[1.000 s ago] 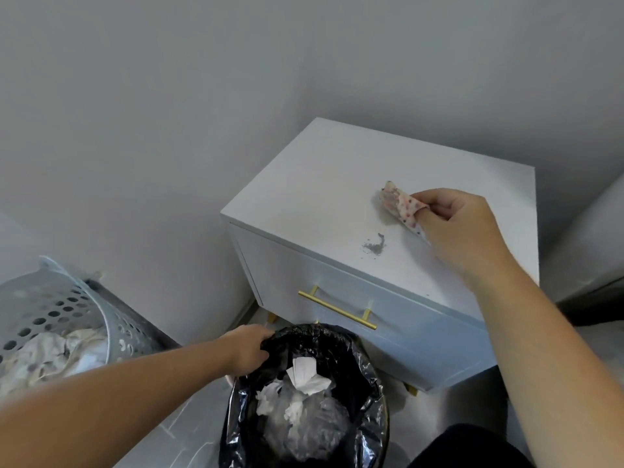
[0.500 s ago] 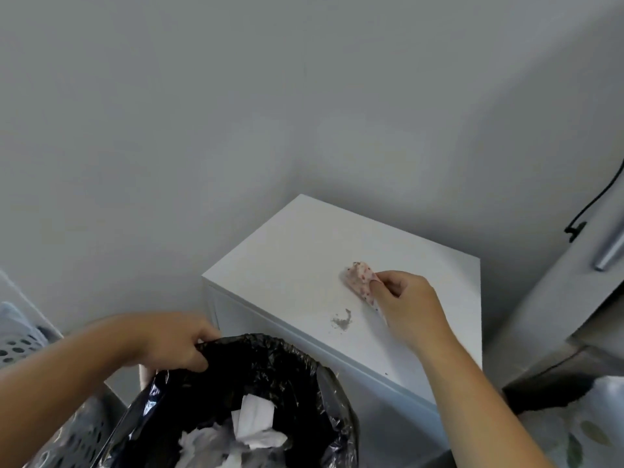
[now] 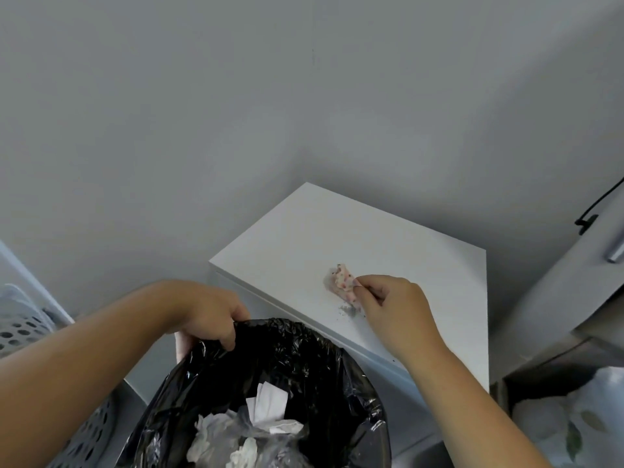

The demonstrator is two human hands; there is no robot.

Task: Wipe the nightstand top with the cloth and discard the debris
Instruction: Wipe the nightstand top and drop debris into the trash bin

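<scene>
- Bottom centre, the crinkly black-lined bin (image 3: pixel 270 393), full of white tissue scraps, sits up against the nightstand's front edge, likely to catch sweepings.
- The left hand (image 3: pixel 206 312) grips its rim.
- Centre right, the right hand (image 3: pixel 388 305) pinches the speckled pink cloth (image 3: pixel 344 282) beside grey debris (image 3: pixel 347 309).
- The smooth white nightstand (image 3: pixel 337 238) fills the corner.

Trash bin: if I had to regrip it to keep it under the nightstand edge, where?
Probably the near-left rim of the trash bin, from outside, where the left hand already pinches it. The liner folds over a firm edge there, leaving the opening clear.
</scene>
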